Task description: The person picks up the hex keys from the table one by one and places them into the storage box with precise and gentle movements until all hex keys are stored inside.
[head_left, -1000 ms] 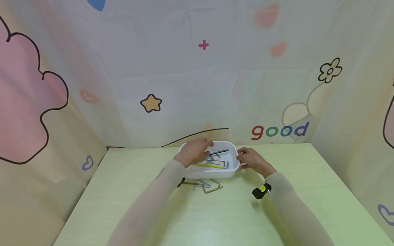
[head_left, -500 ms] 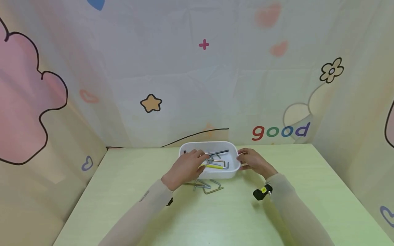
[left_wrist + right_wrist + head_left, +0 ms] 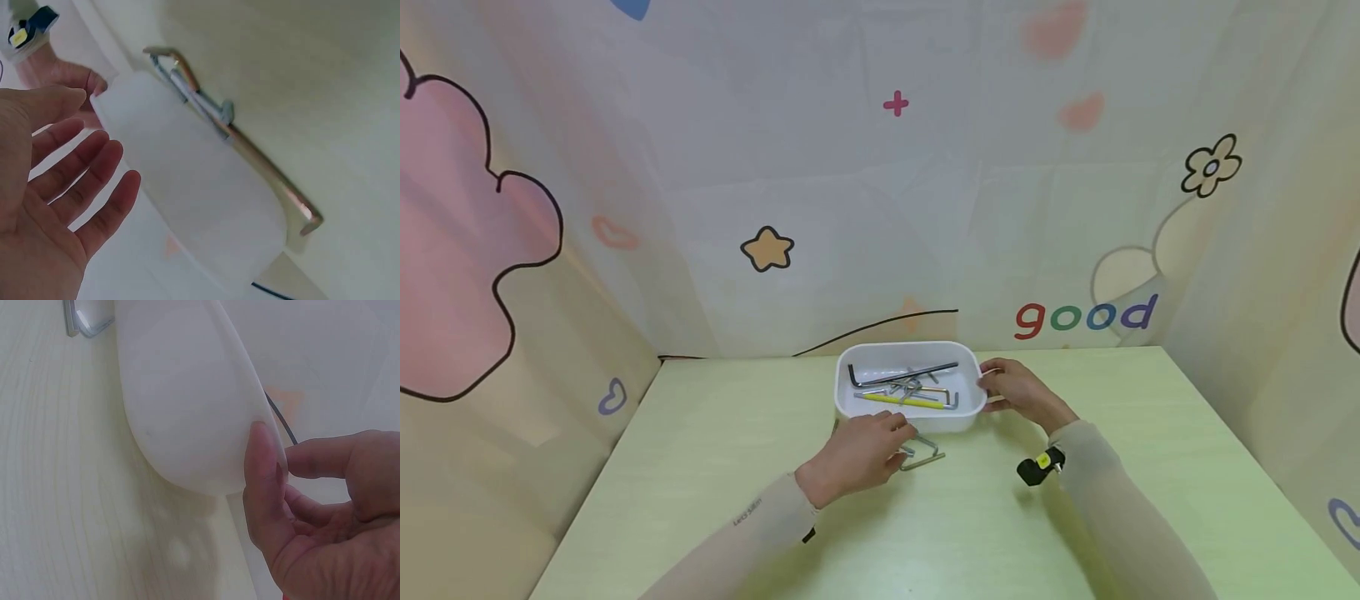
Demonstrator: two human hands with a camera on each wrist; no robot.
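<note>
A white plastic tub (image 3: pixel 958 422) stands at the back of the table. In it lie several hex keys, among them a long black hex key (image 3: pixel 917 373) and a yellow-sleeved hex key (image 3: pixel 902 402). My right hand (image 3: pixel 1018 393) pinches the tub's right rim, thumb on the outer wall in the right wrist view. My left hand (image 3: pixel 859 454) is over the loose hex keys in front of the tub, fingers relaxed and holding nothing. A bronze hex key (image 3: pixel 269 164) and silver hex keys (image 3: pixel 206 112) show beside the tub; the hand partly hides them in the head view.
The pale wood-grain table (image 3: pixel 700 500) reaches back to a printed curtain (image 3: pixel 820 183), which also hangs at both sides. The tub's back edge is close to the curtain.
My left hand has come out of the tub, towards the front, to above the loose hex keys. The black and yellow hex keys in the tub are now uncovered. My right hand stays on the rim.
</note>
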